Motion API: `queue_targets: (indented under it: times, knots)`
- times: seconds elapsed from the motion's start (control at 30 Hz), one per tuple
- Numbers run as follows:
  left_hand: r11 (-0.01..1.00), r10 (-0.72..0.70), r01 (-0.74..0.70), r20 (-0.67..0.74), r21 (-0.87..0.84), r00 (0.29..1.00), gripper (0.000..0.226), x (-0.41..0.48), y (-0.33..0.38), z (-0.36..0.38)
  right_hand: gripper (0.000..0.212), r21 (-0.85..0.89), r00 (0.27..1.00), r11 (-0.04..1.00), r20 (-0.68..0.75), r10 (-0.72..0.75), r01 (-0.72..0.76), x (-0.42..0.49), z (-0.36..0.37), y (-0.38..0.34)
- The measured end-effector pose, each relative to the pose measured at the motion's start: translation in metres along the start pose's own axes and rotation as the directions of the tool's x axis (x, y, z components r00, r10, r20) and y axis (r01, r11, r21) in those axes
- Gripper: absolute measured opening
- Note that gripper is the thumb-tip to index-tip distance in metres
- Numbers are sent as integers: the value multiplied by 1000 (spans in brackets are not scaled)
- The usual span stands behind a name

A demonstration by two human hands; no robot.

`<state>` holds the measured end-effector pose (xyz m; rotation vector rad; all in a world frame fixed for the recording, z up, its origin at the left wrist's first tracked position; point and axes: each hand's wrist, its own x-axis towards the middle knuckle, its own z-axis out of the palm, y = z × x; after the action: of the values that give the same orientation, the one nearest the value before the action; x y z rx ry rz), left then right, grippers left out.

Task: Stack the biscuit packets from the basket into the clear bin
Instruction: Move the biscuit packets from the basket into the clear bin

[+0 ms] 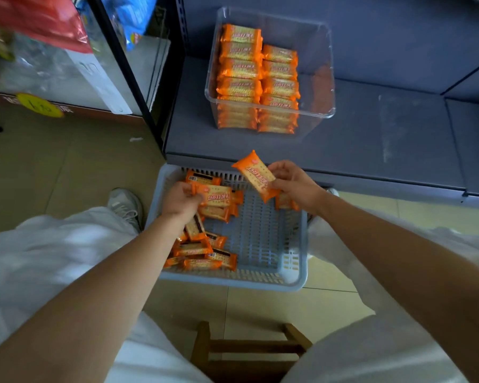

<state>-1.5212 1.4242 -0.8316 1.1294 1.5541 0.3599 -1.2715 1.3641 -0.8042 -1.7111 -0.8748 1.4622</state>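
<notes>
A pale blue slotted basket [263,239] sits on the floor between my feet, with several orange biscuit packets [205,252] piled on its left side. My left hand [180,201] grips one packet [217,196] over that pile. My right hand [296,185] holds another orange packet [256,175] tilted above the basket's far edge. One more packet [285,203] lies under my right hand. The clear bin [313,67] stands on the grey shelf, with two neat stacks of orange packets [257,78] filling its left half. Its right half is bare.
The grey shelf [371,134] runs right and back from the bin. A black upright frame [127,70] and a glass case with snack bags stand at the left. A wooden stool [249,349] is beneath me. Tiled floor [67,167] lies at the left.
</notes>
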Motion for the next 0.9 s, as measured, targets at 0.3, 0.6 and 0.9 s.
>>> queue_targets:
  times: [0.3, 0.6, 0.9]
  knots:
    - [970, 64, -22, 169, -241, 984, 17, -24, 42, 1, 28, -74, 993, 995, 103, -66, 74, -13, 4, -31]
    - [949, 117, -64, 159, -308, 980, 26, -38, 67, 2, 29, -67, 981, 991, 165, -102, 115, -13, 6, -52]
    - [949, 130, -77, 156, -304, 979, 38, -25, 103, 4, 34, -134, 962, 955, 94, -255, 266, 4, -3, -87]
